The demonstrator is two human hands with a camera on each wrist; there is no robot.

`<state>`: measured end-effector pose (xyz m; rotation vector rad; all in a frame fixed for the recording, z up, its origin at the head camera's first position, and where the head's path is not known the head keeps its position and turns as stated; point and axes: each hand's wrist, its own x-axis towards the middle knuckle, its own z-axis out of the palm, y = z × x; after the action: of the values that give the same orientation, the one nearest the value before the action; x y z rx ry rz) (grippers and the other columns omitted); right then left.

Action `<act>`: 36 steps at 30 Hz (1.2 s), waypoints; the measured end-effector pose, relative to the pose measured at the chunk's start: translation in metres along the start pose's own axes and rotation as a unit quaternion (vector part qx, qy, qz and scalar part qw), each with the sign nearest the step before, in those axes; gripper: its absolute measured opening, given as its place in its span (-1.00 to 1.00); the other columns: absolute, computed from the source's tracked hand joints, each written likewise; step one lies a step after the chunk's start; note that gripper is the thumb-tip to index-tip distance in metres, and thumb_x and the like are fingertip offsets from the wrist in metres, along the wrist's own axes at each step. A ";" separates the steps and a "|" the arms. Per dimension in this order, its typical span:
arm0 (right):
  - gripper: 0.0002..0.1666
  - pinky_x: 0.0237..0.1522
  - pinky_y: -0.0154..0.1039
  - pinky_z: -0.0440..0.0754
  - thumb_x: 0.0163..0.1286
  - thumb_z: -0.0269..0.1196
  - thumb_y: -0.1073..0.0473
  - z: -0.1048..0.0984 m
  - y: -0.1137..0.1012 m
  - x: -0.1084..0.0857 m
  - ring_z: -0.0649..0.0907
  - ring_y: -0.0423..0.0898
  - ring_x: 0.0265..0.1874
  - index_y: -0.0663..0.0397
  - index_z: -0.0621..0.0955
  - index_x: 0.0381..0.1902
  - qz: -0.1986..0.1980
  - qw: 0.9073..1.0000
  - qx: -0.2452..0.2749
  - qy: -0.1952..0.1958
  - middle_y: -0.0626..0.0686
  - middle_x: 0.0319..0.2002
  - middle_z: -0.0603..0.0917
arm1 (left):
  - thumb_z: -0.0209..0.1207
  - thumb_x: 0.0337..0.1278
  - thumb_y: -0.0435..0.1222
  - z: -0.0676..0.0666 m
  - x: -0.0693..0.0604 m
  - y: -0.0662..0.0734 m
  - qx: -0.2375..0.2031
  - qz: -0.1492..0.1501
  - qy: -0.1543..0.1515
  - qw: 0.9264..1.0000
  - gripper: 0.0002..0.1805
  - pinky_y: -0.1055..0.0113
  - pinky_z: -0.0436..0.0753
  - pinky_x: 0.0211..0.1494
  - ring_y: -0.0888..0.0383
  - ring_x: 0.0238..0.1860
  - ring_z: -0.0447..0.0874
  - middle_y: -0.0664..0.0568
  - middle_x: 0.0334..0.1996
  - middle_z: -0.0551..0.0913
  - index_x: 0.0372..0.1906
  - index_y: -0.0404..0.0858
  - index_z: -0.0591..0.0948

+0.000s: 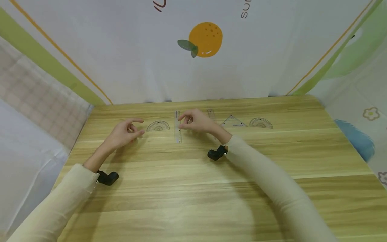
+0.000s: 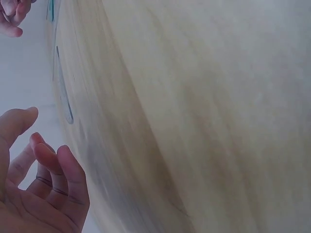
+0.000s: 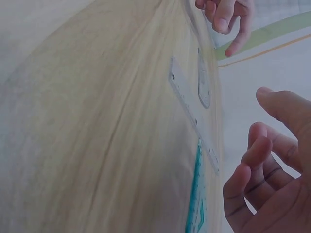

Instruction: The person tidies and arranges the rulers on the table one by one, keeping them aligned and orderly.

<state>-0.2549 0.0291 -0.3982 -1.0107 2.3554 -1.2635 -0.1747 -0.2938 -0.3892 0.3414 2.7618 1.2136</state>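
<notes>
One clear protractor [image 1: 158, 126] on counter [image 1: 169, 188], left of frame center, beside left hand [image 1: 125, 132]; clear straight ruler [image 1: 178, 136] mid-frame, right hand [image 1: 196, 121] at its edge. Both grips wide, empty.

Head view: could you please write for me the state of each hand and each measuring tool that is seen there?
Left hand, empty, thumb and index finger apart
Right hand, empty, thumb and index finger apart
Left protractor, lying flat, uncovered
Left ruler, lying flat, slightly overlapped by the right hand
Right ruler, lying flat, partly hidden
Set square, lying flat
Right protractor, lying flat, uncovered
</notes>
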 end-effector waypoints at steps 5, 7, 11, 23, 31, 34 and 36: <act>-0.58 -0.29 -0.26 0.56 0.39 0.41 0.19 0.005 -0.003 0.004 0.60 -0.04 -0.36 0.35 0.65 0.10 0.006 1.000 0.003 -0.004 0.03 -0.39 0.68 | 0.27 0.39 -0.33 0.000 0.001 -0.002 0.005 0.001 0.005 1.000 -0.48 0.33 0.51 -0.54 -0.10 -0.56 0.57 -0.24 -0.35 0.65 0.34 -0.43 0.46; -0.59 -0.33 -0.26 0.55 0.39 0.40 0.19 0.006 -0.004 0.004 0.60 -0.05 -0.39 0.34 0.65 0.10 0.008 1.000 0.004 -0.005 0.04 -0.39 0.68 | 0.27 0.39 -0.34 0.001 0.000 -0.003 0.005 0.003 0.005 1.000 -0.49 0.34 0.48 -0.56 -0.10 -0.57 0.56 -0.24 -0.36 0.66 0.34 -0.43 0.47; -0.60 -0.35 -0.26 0.56 0.41 0.40 0.18 0.009 -0.007 0.006 0.61 -0.05 -0.41 0.33 0.66 0.09 0.007 1.000 0.000 -0.008 0.04 -0.38 0.69 | 0.27 0.39 -0.35 0.001 0.000 -0.004 0.008 0.005 0.006 1.000 -0.50 0.34 0.44 -0.57 -0.09 -0.59 0.54 -0.23 -0.37 0.66 0.33 -0.43 0.47; -0.56 -0.21 -0.25 0.59 0.40 0.40 0.16 0.016 -0.014 0.020 0.65 -0.07 -0.29 0.31 0.65 0.14 -0.007 1.000 -0.012 -0.016 0.01 -0.34 0.71 | 0.29 0.36 -0.36 0.000 0.004 -0.007 0.011 0.010 0.002 1.000 -0.49 0.33 0.48 -0.58 -0.06 -0.61 0.54 -0.21 -0.40 0.64 0.33 -0.43 0.48; -0.49 -0.24 -0.25 0.60 0.37 0.43 0.15 0.022 -0.011 0.029 0.66 -0.06 -0.29 0.29 0.63 0.19 0.009 1.000 -0.012 -0.018 0.03 -0.32 0.70 | 0.31 0.36 -0.32 -0.002 0.008 -0.012 0.010 0.009 0.002 1.000 -0.49 0.32 0.48 -0.57 -0.03 -0.64 0.52 -0.18 -0.43 0.63 0.31 -0.41 0.50; -0.47 -0.27 -0.26 0.58 0.36 0.45 0.14 0.023 -0.010 0.031 0.64 -0.06 -0.30 0.25 0.63 0.21 0.014 1.000 -0.010 -0.018 0.05 -0.32 0.67 | 0.32 0.35 -0.29 -0.003 0.010 -0.014 0.006 0.001 -0.004 1.000 -0.47 0.32 0.48 -0.57 0.01 -0.64 0.50 -0.18 -0.42 0.62 0.33 -0.38 0.50; -0.46 -0.32 -0.27 0.54 0.35 0.45 0.13 0.024 -0.009 0.032 0.60 -0.06 -0.34 0.24 0.63 0.22 0.016 1.000 -0.007 -0.016 0.07 -0.32 0.65 | 0.33 0.35 -0.25 -0.003 0.011 -0.015 0.006 -0.004 -0.007 1.000 -0.45 0.33 0.47 -0.57 0.06 -0.63 0.48 -0.16 -0.42 0.61 0.34 -0.37 0.50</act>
<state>-0.2611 -0.0113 -0.4021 -0.9857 2.3503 -1.2126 -0.1882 -0.3035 -0.3981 0.3391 2.7575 1.1903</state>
